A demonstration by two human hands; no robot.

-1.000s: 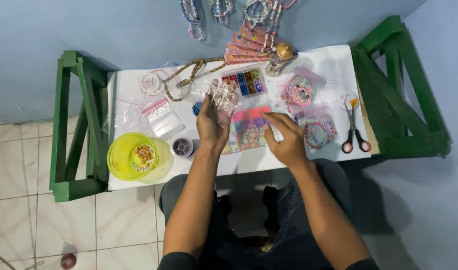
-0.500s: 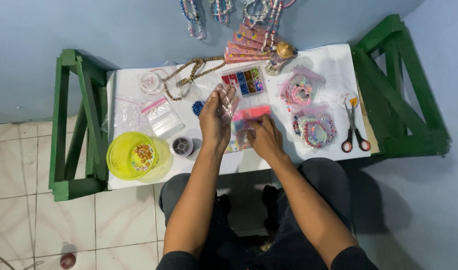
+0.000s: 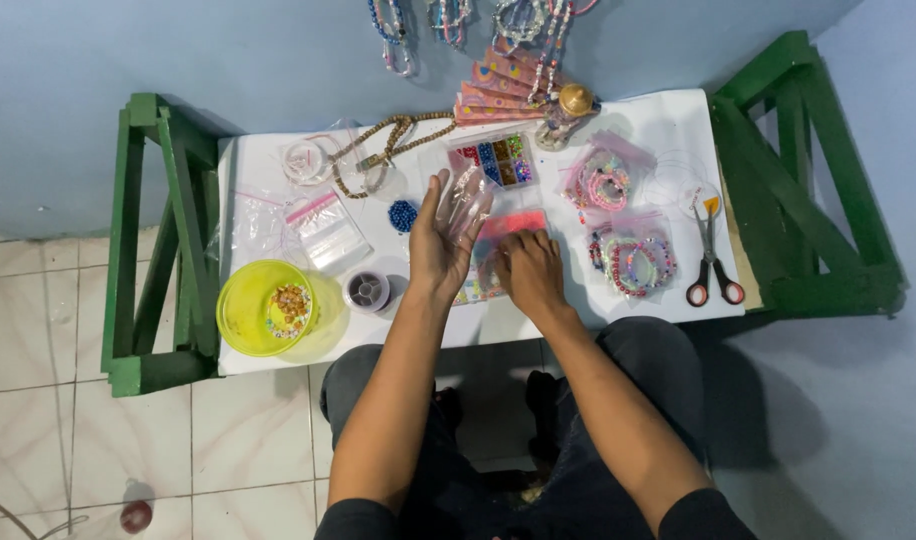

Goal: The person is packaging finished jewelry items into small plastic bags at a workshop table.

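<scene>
My left hand (image 3: 440, 243) is raised palm up over the white table (image 3: 668, 120), holding a small clear plastic bag (image 3: 470, 192) across its fingers. My right hand (image 3: 529, 272) rests fingers down on a pink-edged bag of beaded bracelets (image 3: 498, 225) lying in front of me; whether it grips anything is unclear. A compartment box of coloured beads (image 3: 498, 160) sits just beyond both hands.
A yellow bowl (image 3: 246, 320) with beads stands at the left, beside a small round spool (image 3: 366, 291) and empty zip bags (image 3: 325, 232). Bags of bracelets (image 3: 633, 262) and scissors (image 3: 710, 260) lie at the right. A wooden bead necklace (image 3: 390, 140) lies at the back. Green frames (image 3: 158, 240) flank the table.
My right hand moved left from the table's middle right onto the pink-edged bag. My left hand with the clear bag shifted slightly right and spread its fingers.
</scene>
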